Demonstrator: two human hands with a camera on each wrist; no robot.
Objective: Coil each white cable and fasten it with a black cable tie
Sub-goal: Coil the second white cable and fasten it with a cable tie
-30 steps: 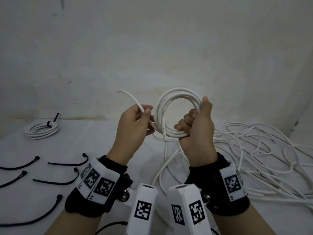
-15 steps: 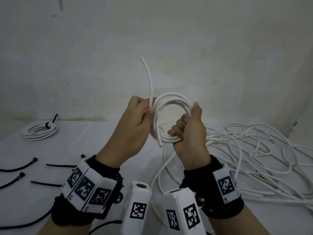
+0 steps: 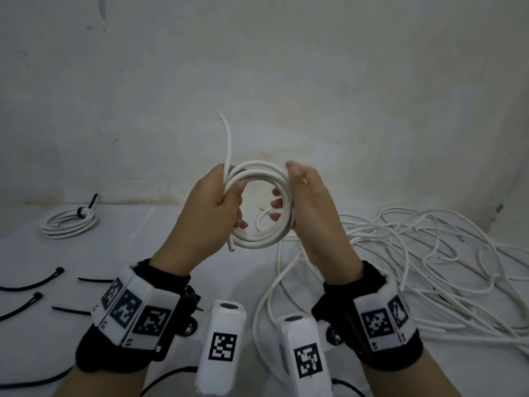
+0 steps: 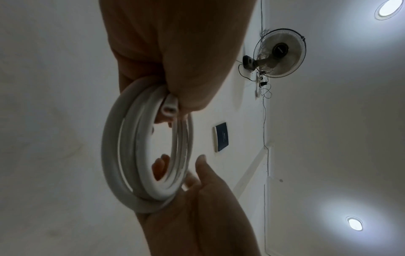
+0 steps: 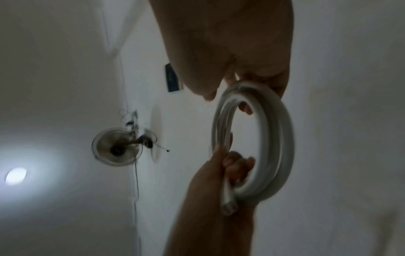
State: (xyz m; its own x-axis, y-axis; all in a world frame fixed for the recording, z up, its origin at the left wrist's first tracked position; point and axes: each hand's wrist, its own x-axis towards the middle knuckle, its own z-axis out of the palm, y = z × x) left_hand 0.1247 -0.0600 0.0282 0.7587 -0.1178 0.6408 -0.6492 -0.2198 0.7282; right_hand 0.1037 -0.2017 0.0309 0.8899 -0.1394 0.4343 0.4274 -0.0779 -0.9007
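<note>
A small coil of white cable (image 3: 257, 242) is held up over the table between both hands. My left hand (image 3: 229, 204) grips the coil's left side, and the free end (image 3: 227, 138) sticks up past its thumb. A cut end (image 3: 230, 247) pokes out below that hand. My right hand (image 3: 307, 207) lies against the coil's right side with the thumb lifted off and the fingers behind the ring. In the left wrist view the coil (image 4: 114, 155) rests on the right palm (image 4: 197, 207). The right wrist view is blurred around the coil (image 5: 282, 138). Several black cable ties (image 3: 31, 285) lie at the left.
A tied coil (image 3: 68, 223) with a black tie lies at the far left of the white table (image 3: 128, 245). A loose tangle of white cable (image 3: 429, 267) covers the right side. A plain wall (image 3: 286, 81) stands close behind.
My left hand brought the free end to the coil and now grips the coil's left side. The right thumb has come off the coil, and the right hand's grip has loosened.
</note>
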